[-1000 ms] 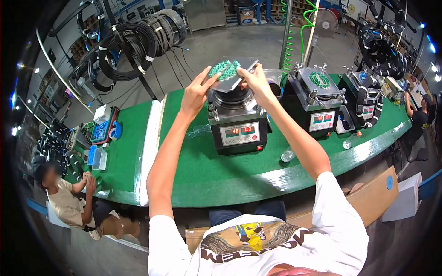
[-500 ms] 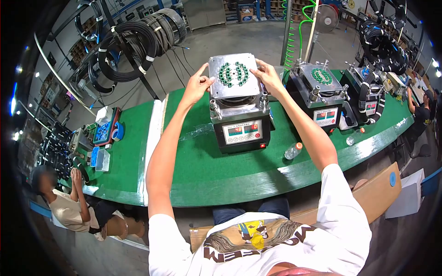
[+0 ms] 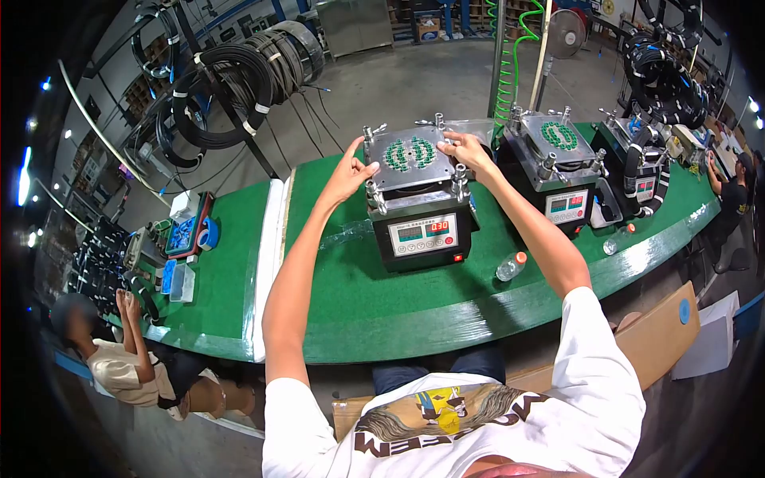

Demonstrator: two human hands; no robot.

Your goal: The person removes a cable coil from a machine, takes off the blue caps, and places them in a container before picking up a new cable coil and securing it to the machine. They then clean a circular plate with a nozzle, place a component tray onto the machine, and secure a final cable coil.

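Observation:
A square metal plate [image 3: 390,178] with a ring of small green pieces [image 3: 423,154] lies on top of the polishing-type machine [image 3: 424,213] in front of me. My left hand [image 3: 347,177] is at the plate's left edge, its thumb and index finger on either side of the corner. At the right edge, my right hand [image 3: 468,153] grips the plate with thumb and fingers. Metal corner posts with clamps [image 3: 460,182] stand around the plate. A lit control panel [image 3: 424,234] on the machine's front shows red digits.
To the right stand a similar machine [image 3: 567,199] with another green-studded plate and a third one [image 3: 642,185]. Two small bottles [image 3: 510,267] are on the green table [image 3: 358,319]. Blue bins [image 3: 183,231] lie left. A co-worker [image 3: 119,366] sits at the left.
The plate has come down and now rests flat among the corner posts; both hands lowered with it. The panel's red display now reads differently.

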